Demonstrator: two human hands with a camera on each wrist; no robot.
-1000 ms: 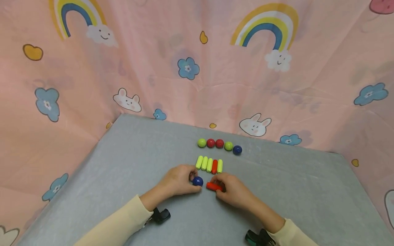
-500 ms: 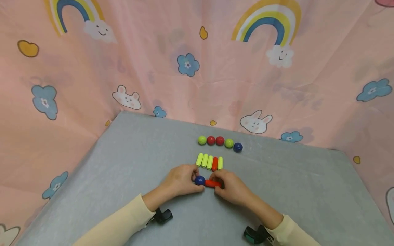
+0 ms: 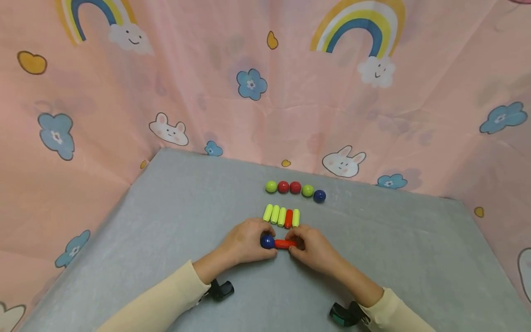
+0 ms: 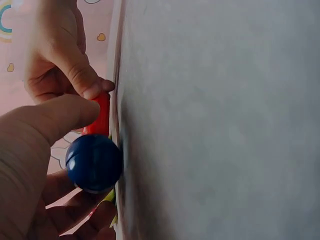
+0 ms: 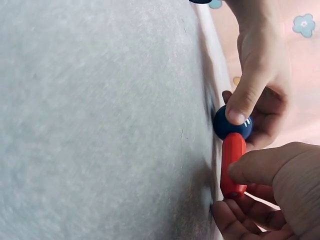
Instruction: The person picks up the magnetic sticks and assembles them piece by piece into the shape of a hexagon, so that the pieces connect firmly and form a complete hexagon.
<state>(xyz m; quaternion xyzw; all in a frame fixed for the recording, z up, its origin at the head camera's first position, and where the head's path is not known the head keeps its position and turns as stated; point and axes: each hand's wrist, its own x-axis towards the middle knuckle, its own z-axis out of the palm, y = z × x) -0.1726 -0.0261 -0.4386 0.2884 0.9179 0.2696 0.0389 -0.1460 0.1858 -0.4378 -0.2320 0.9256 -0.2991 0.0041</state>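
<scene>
In the head view my left hand (image 3: 245, 241) holds a dark blue ball (image 3: 267, 241) low over the grey cloth. From the right, my right hand (image 3: 317, 251) pinches a red rod (image 3: 284, 244), which lies level with one end against the ball. The right wrist view shows the left thumb pressed on the blue ball (image 5: 233, 122) and the right thumb along the side of the red rod (image 5: 233, 165). Seen by the left wrist camera, the blue ball (image 4: 94, 163) meets the rod (image 4: 101, 116), whose far end is hidden behind fingers.
Just behind the hands lies a row of short rods, several yellow-green (image 3: 275, 214) and one red (image 3: 288, 219). Farther back stand green (image 3: 271, 186), red (image 3: 295, 187) and blue balls (image 3: 319, 196) in a line. A pink printed curtain (image 3: 282, 124) borders the grey cloth (image 3: 186, 198).
One second ago a gap separated the blue ball from the red rod. The rod has come left to the ball, and now they touch. Both hands keep their hold.
</scene>
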